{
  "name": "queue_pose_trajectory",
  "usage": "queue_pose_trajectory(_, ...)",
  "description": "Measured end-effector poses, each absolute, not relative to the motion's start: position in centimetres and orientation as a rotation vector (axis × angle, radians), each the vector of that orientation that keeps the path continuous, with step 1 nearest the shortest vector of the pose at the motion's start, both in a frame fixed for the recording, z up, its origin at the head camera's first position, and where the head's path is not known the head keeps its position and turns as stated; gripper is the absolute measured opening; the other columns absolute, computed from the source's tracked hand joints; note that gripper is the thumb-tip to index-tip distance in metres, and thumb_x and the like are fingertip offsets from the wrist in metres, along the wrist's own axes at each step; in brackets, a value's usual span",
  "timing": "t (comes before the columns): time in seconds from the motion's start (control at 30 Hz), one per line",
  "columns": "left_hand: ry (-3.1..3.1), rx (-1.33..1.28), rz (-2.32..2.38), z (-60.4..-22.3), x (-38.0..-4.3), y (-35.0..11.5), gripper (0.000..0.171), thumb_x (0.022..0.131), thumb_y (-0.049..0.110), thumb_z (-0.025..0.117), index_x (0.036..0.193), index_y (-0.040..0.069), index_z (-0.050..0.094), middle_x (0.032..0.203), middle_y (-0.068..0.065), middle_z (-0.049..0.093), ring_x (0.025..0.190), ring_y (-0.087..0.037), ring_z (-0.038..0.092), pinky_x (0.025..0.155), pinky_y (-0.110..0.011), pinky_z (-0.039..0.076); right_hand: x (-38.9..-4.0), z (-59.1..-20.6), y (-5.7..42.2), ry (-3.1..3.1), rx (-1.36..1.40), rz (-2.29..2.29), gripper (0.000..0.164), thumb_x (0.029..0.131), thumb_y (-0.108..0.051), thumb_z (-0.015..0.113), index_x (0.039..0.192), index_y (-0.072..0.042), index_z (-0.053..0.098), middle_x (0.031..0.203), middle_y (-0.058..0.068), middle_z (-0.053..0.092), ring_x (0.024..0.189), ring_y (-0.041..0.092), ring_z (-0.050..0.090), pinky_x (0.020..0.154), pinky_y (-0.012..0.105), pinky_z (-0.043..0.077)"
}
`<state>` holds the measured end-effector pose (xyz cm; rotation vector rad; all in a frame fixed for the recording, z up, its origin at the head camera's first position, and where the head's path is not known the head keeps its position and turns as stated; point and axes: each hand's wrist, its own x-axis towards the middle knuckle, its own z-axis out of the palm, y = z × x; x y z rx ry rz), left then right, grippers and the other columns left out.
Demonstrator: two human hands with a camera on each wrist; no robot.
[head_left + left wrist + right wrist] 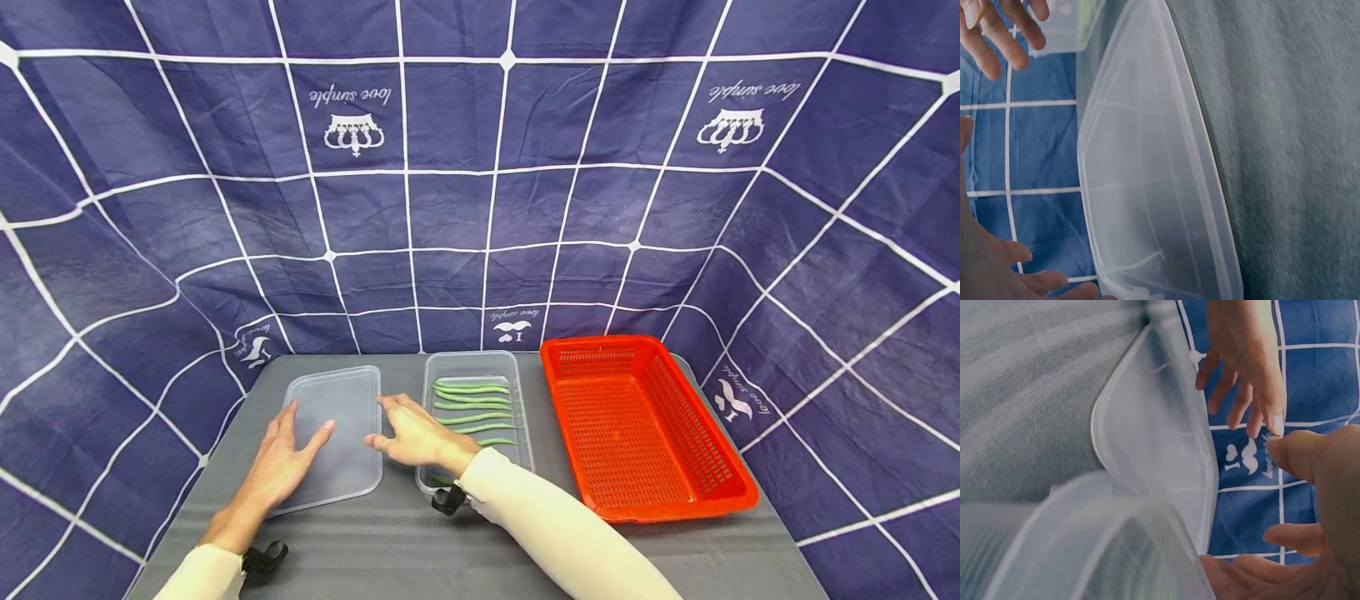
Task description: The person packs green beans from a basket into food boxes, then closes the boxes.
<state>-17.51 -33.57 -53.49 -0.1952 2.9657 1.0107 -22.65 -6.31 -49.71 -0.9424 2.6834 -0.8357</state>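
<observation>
A flat translucent plastic lid [337, 446] lies on the grey table, left of centre. My left hand [281, 462] is over its left side, fingers spread and thumb apart. From the other side my right hand [416, 433] reaches across the container to the lid's right edge, fingers loosely extended. Neither hand grips anything; whether fingertips touch the lid, I cannot tell. Beneath my right forearm stands a clear plastic container [472, 364] with several long green beans [472, 406] laid in rows. Part of it is hidden by that arm. In the left wrist view the lid [1147, 156] fills the middle.
A red plastic basket [618, 425] with perforated walls stands right of the container. A blue cloth [450, 208] with white grid lines rises behind and beside the grey table [360, 558]. Black bands [265, 558] are worn on both wrists.
</observation>
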Motion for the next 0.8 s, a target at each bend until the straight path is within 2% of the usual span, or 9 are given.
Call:
queue_pose_trajectory(0.2,2.947,-0.246,0.981,-54.0,-17.4,-34.8,0.115,0.115,0.072,0.053,0.185,-0.004,0.001,0.186,-0.048,0.004,0.172,-0.071,0.013,0.138,-0.083,0.02,-22.7,-50.2,-7.8,2.669,-0.859,-0.826,0.084,0.114,-0.052,0.073,0.18,-0.007,0.043,0.176,0.01,0.058,0.165,0.019,0.053,0.137,0.034,0.046)
queue_pose_trajectory(0.43,2.941,-0.274,0.987,-54.5,-17.3,-35.4,0.115,0.116,0.072,0.052,0.184,-0.005,-0.001,0.185,-0.049,0.004,0.172,-0.071,0.013,0.139,-0.081,0.019,-22.6,-50.7,-9.1,2.667,-0.744,-0.856,0.089,0.113,-0.054,0.074,0.181,-0.008,0.04,0.181,0.011,0.053,0.169,0.019,0.05,0.139,0.033,0.042)
queue_pose_trajectory(0.67,2.894,-0.303,0.97,-54.8,-17.4,-35.5,0.117,0.116,0.075,0.048,0.184,-0.004,-0.005,0.185,-0.049,-0.001,0.171,-0.073,0.011,0.139,-0.082,0.019,-22.6,-51.1,-10.3,2.611,-0.634,-0.911,0.097,0.11,-0.055,0.079,0.184,-0.012,0.034,0.188,0.012,0.044,0.178,0.026,0.038,0.144,0.042,0.036)
queue_pose_trajectory(0.8,2.869,-0.32,0.959,-55.0,-17.6,-35.5,0.118,0.115,0.078,0.046,0.184,-0.002,-0.006,0.184,-0.051,-0.004,0.169,-0.077,0.01,0.138,-0.085,0.019,-22.8,-51.2,-10.7,2.587,-0.604,-0.916,0.099,0.107,-0.054,0.082,0.185,-0.015,0.035,0.187,0.009,0.046,0.18,0.027,0.033,0.145,0.044,0.035)
